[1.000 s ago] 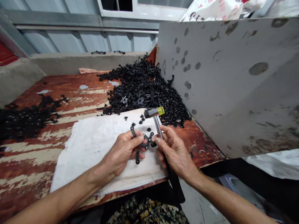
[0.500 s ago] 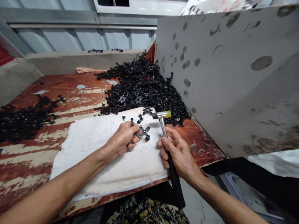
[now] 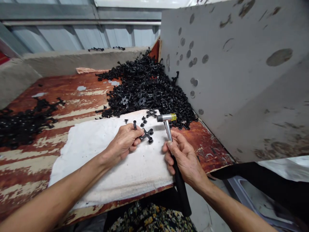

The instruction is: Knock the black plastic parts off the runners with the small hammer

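My left hand (image 3: 126,138) pinches a black X-shaped linkage (image 3: 146,134) above a white cloth (image 3: 96,174). Round knobs show on the linkage's ends; part of it is hidden by my fingers. In my right hand (image 3: 182,153) is a small mallet (image 3: 166,118) with a black face, a yellow face and a black handle, gripped just below its metal neck. The mallet head is up and apart from the linkage. Just beyond my left hand lie several loose black pegs (image 3: 144,121) and another X-shaped linkage (image 3: 151,113) on the cloth.
A large heap of black parts (image 3: 145,87) covers the back of the worn red-brown table (image 3: 79,93). A second pile (image 3: 26,122) lies at the left. A spotted grey panel (image 3: 229,90) stands along the right side, and a concrete ledge (image 3: 65,61) runs behind.
The linkage in my left hand has turned a little and moved slightly left. My right hand keeps the mallet almost still. The camera view has shifted slightly.
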The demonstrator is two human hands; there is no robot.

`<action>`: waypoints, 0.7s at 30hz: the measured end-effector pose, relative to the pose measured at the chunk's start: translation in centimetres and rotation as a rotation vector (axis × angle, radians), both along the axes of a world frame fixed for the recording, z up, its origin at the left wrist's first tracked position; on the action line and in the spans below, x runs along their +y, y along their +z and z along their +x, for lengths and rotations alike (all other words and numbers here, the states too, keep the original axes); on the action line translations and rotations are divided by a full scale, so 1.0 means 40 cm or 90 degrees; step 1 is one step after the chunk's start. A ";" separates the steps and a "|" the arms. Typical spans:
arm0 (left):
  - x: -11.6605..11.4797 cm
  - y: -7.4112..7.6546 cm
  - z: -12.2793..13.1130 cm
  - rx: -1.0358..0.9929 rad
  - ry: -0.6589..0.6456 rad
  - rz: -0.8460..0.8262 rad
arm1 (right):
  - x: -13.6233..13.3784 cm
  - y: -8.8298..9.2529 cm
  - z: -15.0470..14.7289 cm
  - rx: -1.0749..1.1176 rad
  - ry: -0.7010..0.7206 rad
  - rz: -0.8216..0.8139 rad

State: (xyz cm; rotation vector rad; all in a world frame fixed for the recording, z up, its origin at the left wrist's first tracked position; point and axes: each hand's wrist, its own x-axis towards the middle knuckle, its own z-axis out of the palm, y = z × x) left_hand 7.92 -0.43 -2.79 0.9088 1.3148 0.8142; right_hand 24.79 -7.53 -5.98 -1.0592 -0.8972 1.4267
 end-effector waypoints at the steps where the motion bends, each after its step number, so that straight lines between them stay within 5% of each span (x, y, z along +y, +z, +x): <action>1: 0.002 -0.001 0.000 0.001 0.004 0.002 | 0.000 0.000 0.000 0.000 0.001 -0.001; 21: 0.009 -0.004 0.004 0.010 -0.014 -0.001 | 0.003 0.001 0.001 0.001 0.001 -0.012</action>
